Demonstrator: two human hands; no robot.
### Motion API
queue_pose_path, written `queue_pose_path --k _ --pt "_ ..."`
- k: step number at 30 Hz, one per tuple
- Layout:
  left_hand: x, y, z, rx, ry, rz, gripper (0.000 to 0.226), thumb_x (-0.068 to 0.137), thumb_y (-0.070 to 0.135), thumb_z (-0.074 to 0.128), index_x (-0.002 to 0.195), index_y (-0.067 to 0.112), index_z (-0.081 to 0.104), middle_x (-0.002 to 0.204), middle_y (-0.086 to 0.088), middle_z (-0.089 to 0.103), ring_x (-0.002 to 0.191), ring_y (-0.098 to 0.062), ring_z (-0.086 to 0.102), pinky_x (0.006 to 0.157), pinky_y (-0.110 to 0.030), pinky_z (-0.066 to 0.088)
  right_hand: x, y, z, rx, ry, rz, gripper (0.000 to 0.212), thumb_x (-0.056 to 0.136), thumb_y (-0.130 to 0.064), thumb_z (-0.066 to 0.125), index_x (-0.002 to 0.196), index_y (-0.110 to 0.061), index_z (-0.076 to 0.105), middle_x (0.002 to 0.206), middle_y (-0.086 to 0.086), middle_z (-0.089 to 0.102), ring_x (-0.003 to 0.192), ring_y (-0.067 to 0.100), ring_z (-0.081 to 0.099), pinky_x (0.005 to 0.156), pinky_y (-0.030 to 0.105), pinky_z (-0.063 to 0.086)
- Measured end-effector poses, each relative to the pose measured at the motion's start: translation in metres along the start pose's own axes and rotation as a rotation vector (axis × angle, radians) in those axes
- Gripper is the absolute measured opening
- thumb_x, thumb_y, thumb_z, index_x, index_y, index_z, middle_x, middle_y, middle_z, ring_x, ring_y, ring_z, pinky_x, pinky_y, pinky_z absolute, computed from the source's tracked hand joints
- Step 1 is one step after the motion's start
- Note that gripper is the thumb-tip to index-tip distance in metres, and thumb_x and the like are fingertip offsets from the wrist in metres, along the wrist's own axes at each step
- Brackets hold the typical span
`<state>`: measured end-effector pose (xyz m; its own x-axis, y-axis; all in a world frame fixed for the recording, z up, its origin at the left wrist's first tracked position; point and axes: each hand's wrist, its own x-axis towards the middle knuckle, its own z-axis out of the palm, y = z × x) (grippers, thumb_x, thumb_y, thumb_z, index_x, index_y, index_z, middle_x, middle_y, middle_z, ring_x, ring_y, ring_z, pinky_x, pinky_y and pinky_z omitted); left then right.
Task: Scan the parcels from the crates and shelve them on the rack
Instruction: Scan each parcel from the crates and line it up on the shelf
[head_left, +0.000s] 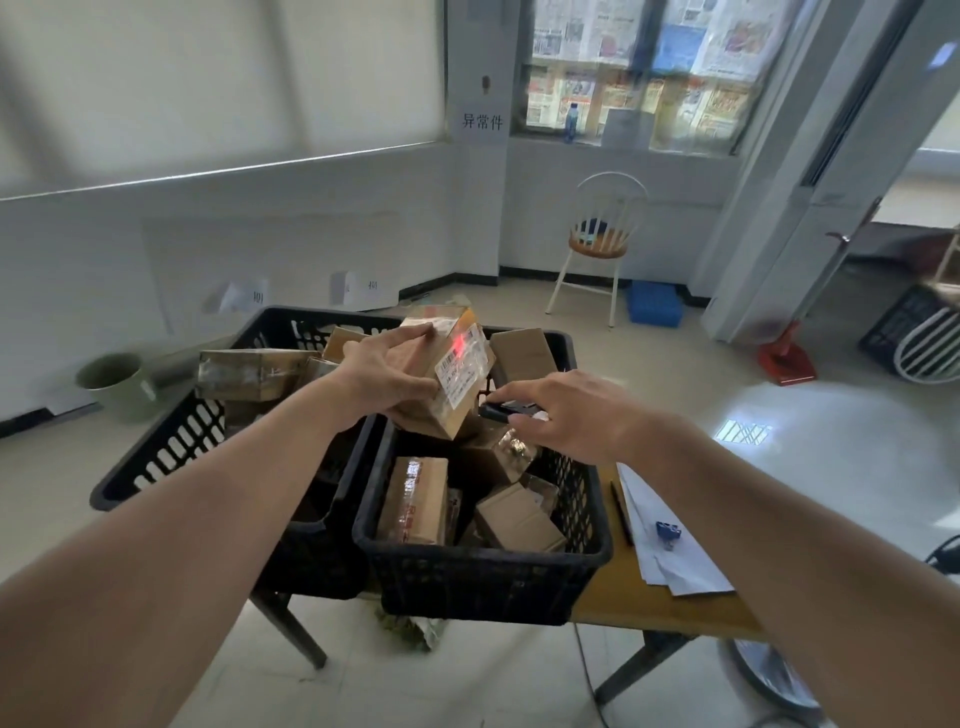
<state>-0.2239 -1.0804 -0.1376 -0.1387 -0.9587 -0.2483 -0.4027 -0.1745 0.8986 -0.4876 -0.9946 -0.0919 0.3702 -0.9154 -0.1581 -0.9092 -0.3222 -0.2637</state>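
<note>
Two black crates crowd the small table; above the nearer crate my left hand grips a taped cardboard parcel by its edges. It looks light, stiff, slick with tape. My right hand clasps the scanner beside it.

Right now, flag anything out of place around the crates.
The near crate overhangs the table edge at its front. Crumpled litter lies on the floor beneath it. Parcels lie jumbled.
</note>
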Motion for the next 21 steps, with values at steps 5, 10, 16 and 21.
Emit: queue_pose_path --k 5,10,16,21 --pt "-0.007 0.008 -0.004 0.164 0.107 0.185 0.091 0.069 0.022 0.097 0.15 0.037 0.057 0.144 -0.006 0.051 0.12 -0.026 0.06 0.084 -0.031 0.061 -0.001 -0.001 -0.004 -0.02 -0.022 -0.008 0.043 0.109 -0.049 0.049 0.151 -0.054 0.045 0.138 -0.005 0.064 0.098 0.009 0.062 0.09 0.036 0.054" --pt "-0.008 0.014 -0.007 0.223 0.151 0.223 0.078 0.074 0.023 0.095 0.143 0.033 0.062 0.134 0.0 0.056 0.117 -0.024 0.06 0.074 -0.022 0.053 -0.002 -0.005 -0.005 -0.025 -0.039 -0.002 0.042 0.109 -0.049 0.05 0.15 -0.053 0.046 0.137 -0.005 0.065 0.093 0.006 0.065 0.091 0.037 0.057" --pt "-0.006 0.017 -0.012 0.265 0.167 0.209 0.076 0.074 0.027 0.096 0.141 0.037 0.064 0.128 0.0 0.057 0.111 -0.023 0.063 0.087 -0.033 0.058 -0.001 -0.008 -0.006 -0.041 -0.025 -0.004 0.043 0.108 -0.05 0.051 0.15 -0.054 0.046 0.139 -0.005 0.065 0.093 0.009 0.066 0.092 0.04 0.058" --pt "-0.001 0.016 -0.016 0.297 0.157 0.205 0.077 0.069 0.033 0.097 0.139 0.04 0.066 0.132 0.0 0.059 0.112 -0.024 0.064 0.094 -0.042 0.061 0.0 -0.008 -0.006 -0.083 -0.024 0.01 0.042 0.107 -0.052 0.05 0.148 -0.055 0.046 0.135 -0.003 0.067 0.094 0.013 0.068 0.092 0.042 0.059"
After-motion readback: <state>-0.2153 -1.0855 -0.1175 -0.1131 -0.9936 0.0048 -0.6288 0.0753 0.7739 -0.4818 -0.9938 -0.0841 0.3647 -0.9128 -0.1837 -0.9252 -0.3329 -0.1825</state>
